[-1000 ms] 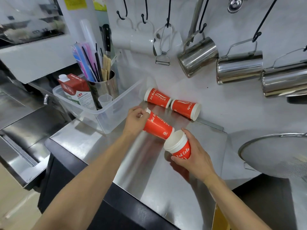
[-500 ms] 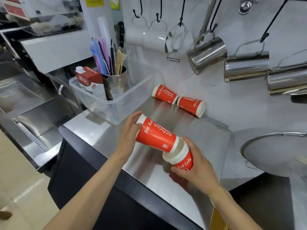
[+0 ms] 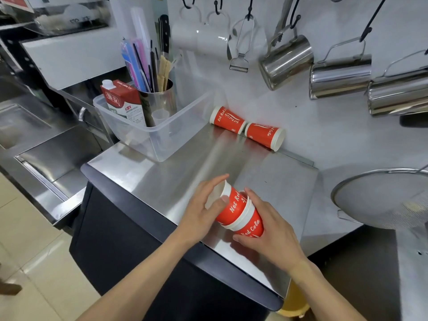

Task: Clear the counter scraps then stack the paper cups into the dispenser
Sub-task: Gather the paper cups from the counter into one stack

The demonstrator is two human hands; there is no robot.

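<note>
Two red paper cups with white lettering are held nested above the stainless steel bench [image 3: 176, 181]: the upper red paper cup [image 3: 232, 206] is gripped near its rim by the left hand [image 3: 203, 216], and the lower red paper cup [image 3: 251, 229] is clasped by the right hand [image 3: 271, 237]. Two more red paper cups [image 3: 228, 120] [image 3: 265, 135] are seen lying on their sides well beyond the hands, against the wall. A clear plastic tub [image 3: 159, 140] is seen beyond the left hand.

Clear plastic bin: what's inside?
In the clear plastic bin: a red and white carton, a steel canister holding straws and wooden stirrers, and a small clear cup. The floor behind them is hidden.
</note>
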